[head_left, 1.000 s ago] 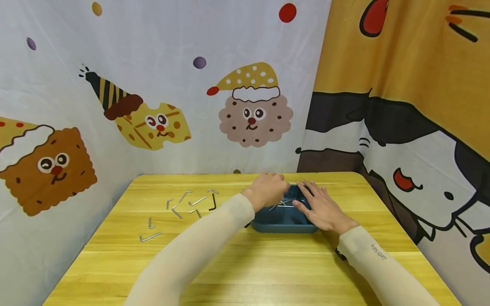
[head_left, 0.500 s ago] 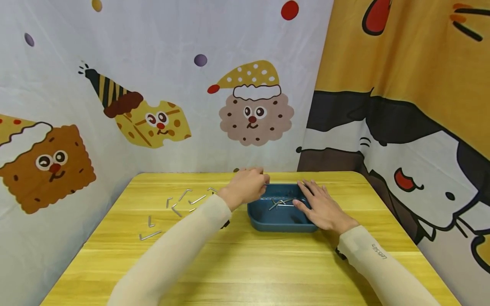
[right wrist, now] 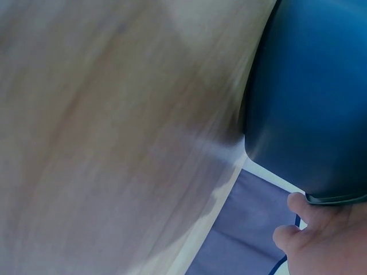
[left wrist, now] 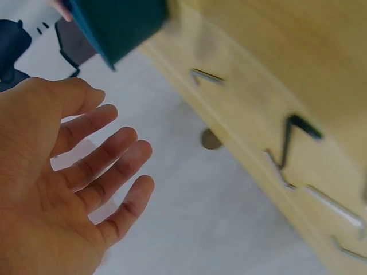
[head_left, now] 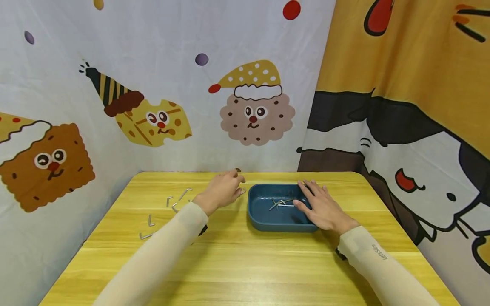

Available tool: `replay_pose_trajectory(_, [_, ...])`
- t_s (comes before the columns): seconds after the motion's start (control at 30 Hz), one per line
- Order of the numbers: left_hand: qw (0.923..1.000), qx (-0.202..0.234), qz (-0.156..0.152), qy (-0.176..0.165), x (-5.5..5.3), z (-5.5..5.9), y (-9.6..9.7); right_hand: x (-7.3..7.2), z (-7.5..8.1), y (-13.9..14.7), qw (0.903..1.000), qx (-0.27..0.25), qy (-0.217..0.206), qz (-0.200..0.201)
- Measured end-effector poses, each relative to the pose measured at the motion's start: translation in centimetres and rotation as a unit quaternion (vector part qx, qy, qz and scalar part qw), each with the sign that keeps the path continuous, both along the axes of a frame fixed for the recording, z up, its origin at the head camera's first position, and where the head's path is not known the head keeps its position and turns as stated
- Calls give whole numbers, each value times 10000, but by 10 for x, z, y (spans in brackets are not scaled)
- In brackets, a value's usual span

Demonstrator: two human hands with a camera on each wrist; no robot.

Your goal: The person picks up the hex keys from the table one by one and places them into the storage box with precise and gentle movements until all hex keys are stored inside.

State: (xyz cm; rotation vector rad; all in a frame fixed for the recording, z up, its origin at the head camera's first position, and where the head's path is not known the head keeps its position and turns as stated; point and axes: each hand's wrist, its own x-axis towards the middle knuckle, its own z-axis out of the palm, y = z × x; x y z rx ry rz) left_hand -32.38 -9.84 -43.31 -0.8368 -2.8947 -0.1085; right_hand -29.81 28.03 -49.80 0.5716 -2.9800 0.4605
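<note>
My left hand [head_left: 221, 189] hovers over the table left of the blue box, its fingers loosely bent. The left wrist view shows this hand [left wrist: 109, 166] with nothing in it. Just beyond its fingertips a silver hex key [head_left: 243, 191] lies near the box. My right hand [head_left: 325, 206] rests over the right rim of the blue box [head_left: 283, 228], fingers spread. Inside the box lie several hex keys [head_left: 285, 205]. In the right wrist view the fingers [right wrist: 298, 229] are at the edge of the box [right wrist: 309, 103].
More silver hex keys, among them one [head_left: 185, 194] towards the back and one [head_left: 150, 220] further left, are scattered on the wooden table [head_left: 245, 263]. A black hex key [left wrist: 295, 132] shows in the left wrist view. A printed curtain [head_left: 260, 157] stands behind the table.
My left hand has moved left from over the box to the table beside it, and its fingers have loosened. My right hand has stayed on the box's rim.
</note>
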Motion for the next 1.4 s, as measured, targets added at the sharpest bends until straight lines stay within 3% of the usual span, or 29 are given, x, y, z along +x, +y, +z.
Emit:
replay_pose_trajectory(0.4, [9996,91,204,-191,3,-28,-47,4,1,1,10000,-88,4,-36])
replay_pose_trajectory(0.63, [9967,115,426,-683,1,-39,-69,2,-1,2,9999,-53,-68,-55])
replay_pose_trajectory(0.93, [9936,-30,445,-1041,0,-47,-78,2,-1,2,9999,-57,-67,-55])
replay_pose_trajectory(1.4, [9932,0,406,-1089,-4,-55,-86,0,-1,-2,10000,-57,-14,-37])
